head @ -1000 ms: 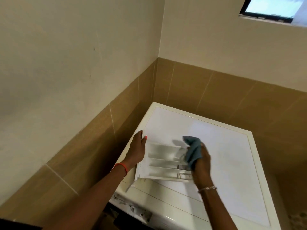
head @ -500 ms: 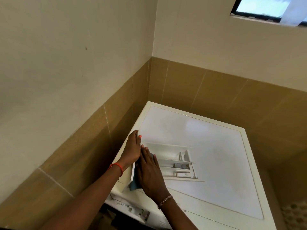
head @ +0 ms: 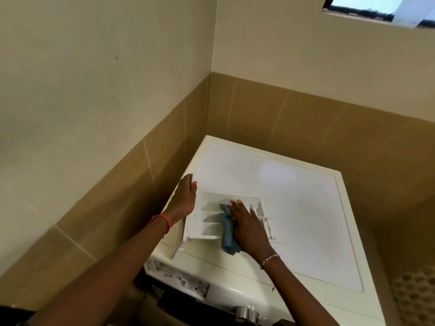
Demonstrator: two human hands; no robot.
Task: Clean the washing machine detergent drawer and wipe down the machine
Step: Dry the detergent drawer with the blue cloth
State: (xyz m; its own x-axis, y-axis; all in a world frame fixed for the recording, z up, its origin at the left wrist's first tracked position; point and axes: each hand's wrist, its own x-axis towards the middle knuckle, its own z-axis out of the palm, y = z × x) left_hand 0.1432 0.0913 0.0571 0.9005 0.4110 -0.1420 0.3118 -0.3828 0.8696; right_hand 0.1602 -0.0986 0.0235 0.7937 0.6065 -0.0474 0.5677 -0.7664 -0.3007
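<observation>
Your left hand (head: 184,201) grips the left end of the drawer (head: 209,217), fingers curled round its front panel. The drawer lies on top of the washing machine (head: 294,208), near its front left corner. Your right hand (head: 249,228) lies flat, fingers straight, pressing a blue cloth (head: 227,231) into the drawer's compartments. Below, the drawer slot (head: 179,278) stands open beside a knob (head: 247,312).

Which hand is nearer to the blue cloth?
Right. The right hand lies flat on the blue cloth, pressing it on the detergent drawer. The left hand holds the drawer's left end, apart from the cloth.
</observation>
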